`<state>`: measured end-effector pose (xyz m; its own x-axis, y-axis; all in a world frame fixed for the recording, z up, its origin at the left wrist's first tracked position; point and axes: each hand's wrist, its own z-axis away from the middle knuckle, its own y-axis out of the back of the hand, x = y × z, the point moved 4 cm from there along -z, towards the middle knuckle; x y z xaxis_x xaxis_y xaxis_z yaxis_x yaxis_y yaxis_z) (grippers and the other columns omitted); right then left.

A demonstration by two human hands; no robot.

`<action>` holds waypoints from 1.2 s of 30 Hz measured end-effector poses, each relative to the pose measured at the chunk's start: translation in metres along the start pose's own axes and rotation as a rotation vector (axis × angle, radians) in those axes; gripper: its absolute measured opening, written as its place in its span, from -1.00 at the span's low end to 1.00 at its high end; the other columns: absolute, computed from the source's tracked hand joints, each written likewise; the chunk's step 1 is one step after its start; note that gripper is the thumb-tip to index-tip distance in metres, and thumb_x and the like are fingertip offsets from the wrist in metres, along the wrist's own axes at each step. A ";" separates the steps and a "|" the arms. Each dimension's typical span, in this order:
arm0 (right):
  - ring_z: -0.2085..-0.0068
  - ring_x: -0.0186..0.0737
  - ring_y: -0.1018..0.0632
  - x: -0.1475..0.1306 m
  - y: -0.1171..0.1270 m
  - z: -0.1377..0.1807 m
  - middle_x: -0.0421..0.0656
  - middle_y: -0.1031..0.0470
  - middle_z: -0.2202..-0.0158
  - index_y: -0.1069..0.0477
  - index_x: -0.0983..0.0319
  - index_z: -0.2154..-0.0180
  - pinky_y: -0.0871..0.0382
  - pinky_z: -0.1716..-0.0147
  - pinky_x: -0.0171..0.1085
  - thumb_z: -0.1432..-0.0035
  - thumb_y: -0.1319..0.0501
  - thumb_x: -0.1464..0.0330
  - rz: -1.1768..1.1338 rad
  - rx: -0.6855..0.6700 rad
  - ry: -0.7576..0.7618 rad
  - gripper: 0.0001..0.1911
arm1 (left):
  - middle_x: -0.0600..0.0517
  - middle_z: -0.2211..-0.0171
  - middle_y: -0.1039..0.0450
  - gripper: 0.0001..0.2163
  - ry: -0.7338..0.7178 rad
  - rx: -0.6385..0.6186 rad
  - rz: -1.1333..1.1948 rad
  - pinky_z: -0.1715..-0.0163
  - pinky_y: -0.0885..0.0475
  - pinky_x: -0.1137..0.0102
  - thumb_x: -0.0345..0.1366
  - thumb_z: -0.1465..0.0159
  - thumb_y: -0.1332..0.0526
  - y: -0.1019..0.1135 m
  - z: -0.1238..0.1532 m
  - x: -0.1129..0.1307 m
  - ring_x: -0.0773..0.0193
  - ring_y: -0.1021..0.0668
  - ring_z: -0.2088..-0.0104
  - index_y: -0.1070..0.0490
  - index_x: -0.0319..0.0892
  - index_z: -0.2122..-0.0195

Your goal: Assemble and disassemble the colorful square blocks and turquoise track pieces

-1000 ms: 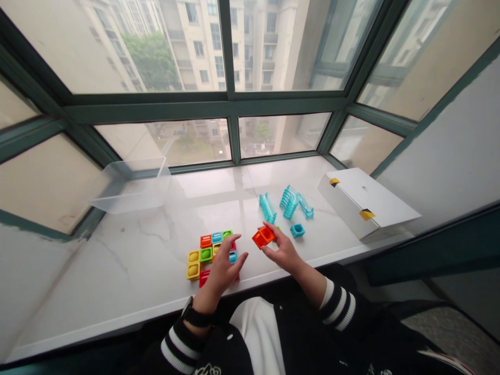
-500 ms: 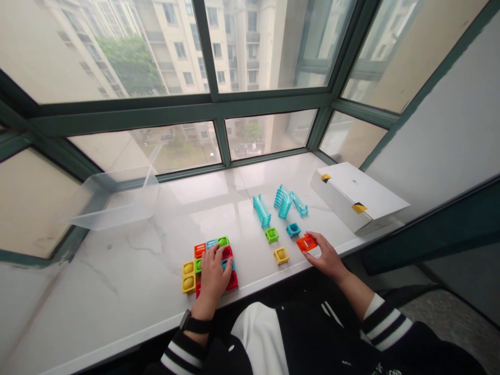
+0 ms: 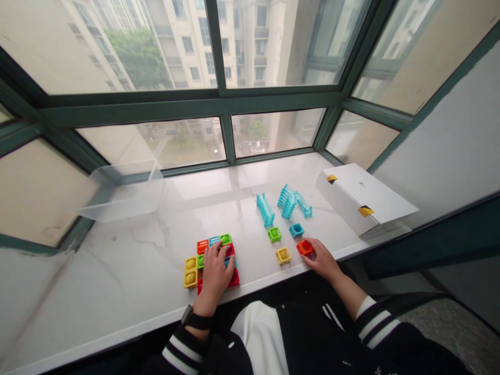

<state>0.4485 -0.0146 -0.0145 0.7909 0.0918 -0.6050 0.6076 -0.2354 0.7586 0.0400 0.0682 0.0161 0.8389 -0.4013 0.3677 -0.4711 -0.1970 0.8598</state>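
My left hand (image 3: 216, 268) lies over a group of joined toy blocks in yellow, red, green, blue and orange. Its fingers are apart and rest on top, hiding the middle of the group; a yellow block (image 3: 190, 264) shows at the left edge. On the right, my right hand (image 3: 322, 259) has its thumb and fingers closed around an orange-red block (image 3: 304, 248), which appears to sit on the counter. Beside that block are a yellow block (image 3: 283, 255), a blue block (image 3: 296, 230) and a green block (image 3: 274, 234), all loose.
Translucent turquoise track pieces, among them a straight one (image 3: 265, 210) and a curved one (image 3: 287, 201), lie behind the loose blocks. A white box (image 3: 369, 198) stands at the right and a clear plastic bin (image 3: 125, 200) at the left, by the windows. The marble counter (image 3: 136, 291) has a front edge near my body.
The orange-red block in my right hand has come down from a tilted pose to a flatter one by the yellow and blue blocks. My left hand stays on the joined blocks.
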 end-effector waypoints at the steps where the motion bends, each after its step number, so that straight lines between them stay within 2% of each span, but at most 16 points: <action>1: -0.19 0.11 -0.54 0.000 0.000 0.001 0.04 -0.50 -0.17 -0.36 0.14 -0.25 -0.41 -0.29 0.14 -0.24 -0.28 0.22 -0.002 -0.001 0.001 -0.44 | -0.21 -0.22 -0.41 -0.71 -0.001 0.002 0.006 -0.35 -0.27 -0.18 -0.19 -0.42 -0.19 0.000 0.000 0.000 -0.15 -0.44 -0.25 -0.51 -0.10 -0.11; 4: -0.21 0.11 -0.53 -0.003 0.006 0.000 0.03 -0.48 -0.20 -0.34 0.13 -0.28 -0.44 -0.27 0.13 -0.25 -0.30 0.17 -0.026 0.014 -0.001 -0.40 | -0.21 -0.22 -0.42 -0.70 0.003 0.011 0.019 -0.35 -0.27 -0.20 -0.18 -0.41 -0.19 -0.001 0.000 -0.002 -0.16 -0.44 -0.25 -0.50 -0.10 -0.12; 6: -0.18 0.09 -0.55 -0.003 0.013 -0.004 0.03 -0.47 -0.19 -0.36 0.13 -0.26 -0.51 -0.20 0.10 -0.30 -0.27 0.13 -0.055 0.067 -0.024 -0.45 | -0.22 -0.22 -0.42 -0.69 0.008 0.016 0.024 -0.34 -0.27 -0.20 -0.17 -0.41 -0.20 -0.001 0.000 -0.002 -0.17 -0.44 -0.25 -0.49 -0.10 -0.13; 8: -0.13 0.07 -0.57 -0.003 0.020 -0.014 0.03 -0.49 -0.14 -0.39 0.13 -0.21 -0.56 -0.13 0.08 -0.35 -0.21 0.11 -0.062 0.148 -0.049 -0.52 | -0.22 -0.22 -0.42 -0.68 0.008 0.020 0.024 -0.34 -0.27 -0.21 -0.18 -0.41 -0.19 -0.001 0.000 -0.002 -0.18 -0.44 -0.25 -0.49 -0.10 -0.14; 11: -0.12 0.11 -0.55 -0.004 0.025 -0.038 0.04 -0.51 -0.10 -0.42 0.14 -0.19 -0.51 -0.16 0.14 -0.34 -0.22 0.09 -0.007 0.220 -0.031 -0.53 | -0.22 -0.22 -0.43 -0.69 0.003 0.019 0.020 -0.35 -0.26 -0.20 -0.19 -0.41 -0.19 0.000 0.000 0.001 -0.17 -0.45 -0.25 -0.48 -0.11 -0.14; 14: -0.15 0.16 -0.53 -0.008 0.016 -0.065 0.05 -0.52 -0.09 -0.47 0.14 -0.16 -0.43 -0.23 0.17 -0.28 -0.26 0.09 0.073 0.172 0.013 -0.51 | -0.22 -0.22 -0.43 -0.69 0.012 0.016 0.009 -0.35 -0.27 -0.18 -0.21 -0.41 -0.20 0.001 0.001 0.002 -0.16 -0.45 -0.25 -0.48 -0.12 -0.14; 18: -0.07 0.13 -0.56 -0.006 -0.001 -0.084 0.02 -0.53 0.00 -0.57 0.16 -0.03 -0.46 -0.18 0.13 -0.20 -0.28 0.13 0.147 0.077 -0.008 -0.58 | -0.21 -0.21 -0.43 -0.70 0.018 0.020 0.009 -0.34 -0.29 -0.15 -0.21 -0.40 -0.21 0.001 0.001 0.002 -0.16 -0.46 -0.24 -0.48 -0.11 -0.13; 26: -0.06 0.09 -0.56 0.001 -0.007 -0.087 0.00 -0.51 -0.03 -0.58 0.16 -0.04 -0.46 -0.18 0.09 -0.20 -0.28 0.18 0.146 0.038 -0.005 -0.59 | -0.19 -0.20 -0.45 -0.70 0.006 0.035 0.023 -0.34 -0.29 -0.16 -0.21 -0.40 -0.21 0.000 0.000 0.000 -0.15 -0.47 -0.23 -0.49 -0.08 -0.12; 32: -0.06 0.09 -0.56 -0.002 -0.007 -0.087 0.00 -0.52 -0.03 -0.57 0.14 -0.05 -0.46 -0.18 0.09 -0.22 -0.27 0.15 0.150 0.060 -0.008 -0.59 | -0.21 -0.20 -0.44 -0.69 0.012 0.025 0.018 -0.35 -0.27 -0.17 -0.22 -0.39 -0.21 0.000 0.000 0.001 -0.16 -0.46 -0.23 -0.48 -0.11 -0.13; 36: -0.08 0.13 -0.54 -0.006 0.002 -0.084 0.03 -0.51 -0.07 -0.51 0.14 -0.11 -0.47 -0.15 0.13 -0.24 -0.26 0.10 0.137 0.129 -0.003 -0.54 | -0.20 -0.20 -0.44 -0.69 0.019 0.031 0.027 -0.35 -0.27 -0.17 -0.23 -0.39 -0.21 0.000 0.000 0.001 -0.16 -0.46 -0.24 -0.48 -0.09 -0.13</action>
<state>0.4509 0.0657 0.0107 0.8654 0.0472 -0.4989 0.4794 -0.3679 0.7967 0.0410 0.0676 0.0166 0.8307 -0.3896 0.3976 -0.5015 -0.2139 0.8383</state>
